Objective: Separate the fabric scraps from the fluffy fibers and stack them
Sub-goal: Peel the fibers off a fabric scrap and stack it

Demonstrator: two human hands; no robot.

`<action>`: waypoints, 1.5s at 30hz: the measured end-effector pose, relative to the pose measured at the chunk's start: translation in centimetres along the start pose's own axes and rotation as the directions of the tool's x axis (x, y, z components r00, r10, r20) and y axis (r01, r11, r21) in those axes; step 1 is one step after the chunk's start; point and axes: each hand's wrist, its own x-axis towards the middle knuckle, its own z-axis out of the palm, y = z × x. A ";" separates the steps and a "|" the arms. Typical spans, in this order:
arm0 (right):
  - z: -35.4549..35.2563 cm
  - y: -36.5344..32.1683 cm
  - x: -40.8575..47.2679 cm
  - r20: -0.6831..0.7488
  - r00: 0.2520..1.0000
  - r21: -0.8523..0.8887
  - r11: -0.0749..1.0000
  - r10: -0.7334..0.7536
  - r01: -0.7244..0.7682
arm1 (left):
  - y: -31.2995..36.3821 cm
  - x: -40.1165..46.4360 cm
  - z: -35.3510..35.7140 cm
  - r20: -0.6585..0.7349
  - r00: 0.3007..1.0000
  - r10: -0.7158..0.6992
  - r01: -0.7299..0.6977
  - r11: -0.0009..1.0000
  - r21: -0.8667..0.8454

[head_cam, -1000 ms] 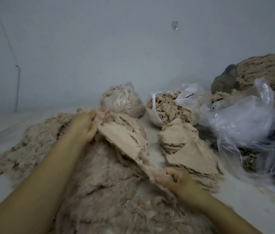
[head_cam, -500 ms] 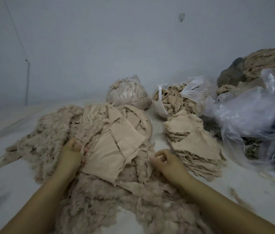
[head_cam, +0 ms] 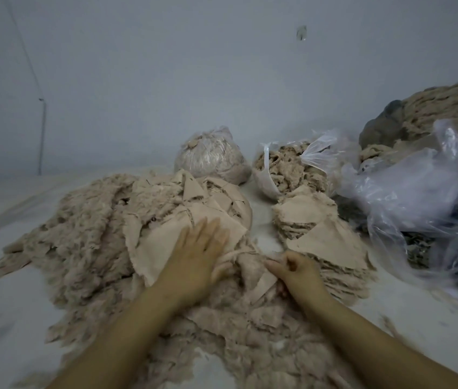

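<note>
White surface (head_cam: 11,290); left hand (head_cam: 194,256) flat on scraps (head_cam: 194,209).

Dim, flat bluish light, soft shadows, left hand (head_cam: 197,256) motion-blurred, wide-angle bending at edges

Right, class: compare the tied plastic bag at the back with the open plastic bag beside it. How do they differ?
The tied plastic bag is closed at the top and forms a round bundle; the open plastic bag gapes, its edge flapping loose. The tied bag's filling shows only through the plastic, while the open bag's brown fibres show bare at its mouth. Both are clear plastic, hold beige-brown material, and stand near the wall.
</note>
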 end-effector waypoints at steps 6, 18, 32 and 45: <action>-4.5 0.1 -0.8 -0.123 0.986 0.095 0.988 -0.109 0.121 | -0.9 -0.7 3.2 0.301 0.950 -0.080 0.030 0.985 0.167; -3.1 -1.6 -1.5 0.173 0.976 0.337 0.939 -0.134 0.069 | 4.2 3.6 3.8 -0.025 1.000 -0.003 -0.004 0.964 -0.267; -2.4 -3.4 0.0 0.092 0.983 0.447 0.889 -0.157 0.100 | 9.7 3.1 3.6 0.242 0.936 -0.256 0.261 0.044 -0.964; -1.3 -0.4 0.3 0.204 0.979 0.416 0.903 0.023 -0.108 | 7.7 3.0 4.3 0.487 0.850 0.202 0.522 -0.449 -0.725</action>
